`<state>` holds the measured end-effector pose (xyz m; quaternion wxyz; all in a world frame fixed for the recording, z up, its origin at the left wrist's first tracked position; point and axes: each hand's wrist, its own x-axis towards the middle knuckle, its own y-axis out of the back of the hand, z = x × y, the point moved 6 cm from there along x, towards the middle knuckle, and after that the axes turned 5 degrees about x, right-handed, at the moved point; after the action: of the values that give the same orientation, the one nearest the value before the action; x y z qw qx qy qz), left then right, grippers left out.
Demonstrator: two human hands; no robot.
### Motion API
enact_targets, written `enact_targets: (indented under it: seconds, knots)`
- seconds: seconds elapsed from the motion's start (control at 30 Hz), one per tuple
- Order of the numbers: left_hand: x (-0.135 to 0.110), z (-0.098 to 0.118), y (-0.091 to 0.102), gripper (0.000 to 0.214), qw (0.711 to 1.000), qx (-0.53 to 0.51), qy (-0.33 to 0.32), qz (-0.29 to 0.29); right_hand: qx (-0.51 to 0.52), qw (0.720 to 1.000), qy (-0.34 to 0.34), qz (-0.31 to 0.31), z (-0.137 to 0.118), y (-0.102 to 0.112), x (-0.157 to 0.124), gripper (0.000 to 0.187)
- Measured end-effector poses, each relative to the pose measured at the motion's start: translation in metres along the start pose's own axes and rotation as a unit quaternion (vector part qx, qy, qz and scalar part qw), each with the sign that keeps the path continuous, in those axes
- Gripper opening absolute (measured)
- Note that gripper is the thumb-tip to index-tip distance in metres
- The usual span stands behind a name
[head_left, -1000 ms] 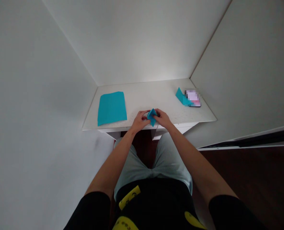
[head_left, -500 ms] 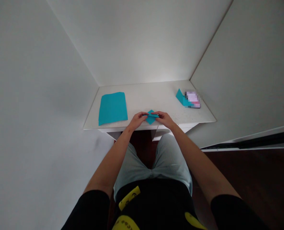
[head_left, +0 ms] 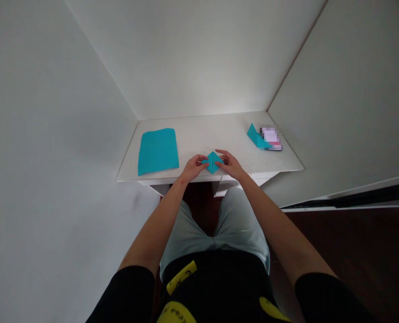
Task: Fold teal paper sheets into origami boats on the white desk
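Observation:
Between my hands, near the desk's front edge, is a small folded piece of turquoise paper (head_left: 212,162) in a diamond shape with a crease down its middle. My left hand (head_left: 194,166) pinches its left corner between thumb and fingers. At the right corner, my right hand (head_left: 231,164) grips the paper with the thumb on top, its index finger lifted and stretched past the upper edge. Fingertips under the paper are partly hidden.
The white desk (head_left: 212,130) stands against walls on three sides. A turquoise sheet (head_left: 158,151) lies flat at the left. At the right, a creased turquoise piece (head_left: 255,137) lies against a blurred-out phone-like object (head_left: 271,137).
A raised fold across the middle of the paper has come down, so it now shows a flat diamond with a centre crease. My thumbs have moved onto its face.

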<state>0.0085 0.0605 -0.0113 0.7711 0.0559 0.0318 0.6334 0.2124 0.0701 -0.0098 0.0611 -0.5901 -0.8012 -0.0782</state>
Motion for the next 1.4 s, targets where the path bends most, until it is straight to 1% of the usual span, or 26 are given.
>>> enact_targets:
  seconds: [0.03,0.07,0.1,0.17,0.23,0.33,0.47,0.6,0.7,0.9,1.07,1.2,1.3,1.4]
  knots:
    - [0.000,-0.001,-0.001,0.050,1.000,-0.004,-0.003,-0.001,-0.003,1.000,0.000,0.006,0.001,0.000,0.000,0.075]
    - [0.001,-0.001,-0.003,0.054,1.000,-0.004,-0.004,-0.001,-0.007,1.000,-0.002,0.009,0.003,0.000,0.000,0.074]
    - [0.001,-0.001,-0.003,0.056,1.000,-0.001,-0.002,0.000,-0.014,1.000,-0.006,0.008,0.004,-0.001,0.001,0.069]
    - [0.002,0.000,-0.004,0.047,1.000,0.021,-0.001,0.010,-0.037,0.999,-0.019,0.002,0.006,-0.003,0.001,0.054]
    - [0.003,0.003,-0.004,0.035,0.999,0.046,-0.004,0.025,-0.068,0.997,-0.028,-0.002,0.005,-0.004,0.002,0.048]
    - [0.003,0.006,-0.003,0.035,0.997,0.072,0.002,0.040,-0.101,0.995,-0.025,0.001,-0.001,-0.004,0.002,0.049]
    - [0.002,0.007,-0.004,0.040,0.997,0.065,0.017,0.027,-0.115,0.993,-0.023,0.005,-0.008,-0.004,0.001,0.048]
    - [0.002,0.008,-0.008,0.039,0.999,0.037,0.018,0.008,-0.096,0.995,-0.034,-0.002,-0.009,-0.006,0.001,0.047]
    - [0.002,0.007,-0.008,0.034,0.999,0.041,0.025,0.019,-0.075,0.996,-0.043,0.000,-0.006,-0.006,0.002,0.047]
    - [0.005,0.004,-0.001,0.030,0.997,0.011,0.040,0.061,-0.053,0.996,-0.029,0.060,-0.002,0.005,0.007,0.044]
    - [0.006,-0.003,0.010,0.036,0.989,-0.056,0.058,0.125,-0.025,0.990,-0.004,0.137,0.002,0.019,0.009,0.047]
    - [0.004,-0.008,0.020,0.039,0.977,-0.110,0.039,0.176,0.022,0.982,0.018,0.185,0.005,0.030,0.007,0.047]
    - [0.002,-0.010,0.024,0.039,0.972,-0.121,0.028,0.200,0.026,0.976,0.036,0.214,0.007,0.037,0.005,0.047]
    - [0.000,-0.013,0.025,0.038,0.966,-0.135,0.032,0.219,0.030,0.971,0.040,0.236,0.009,0.041,0.004,0.049]
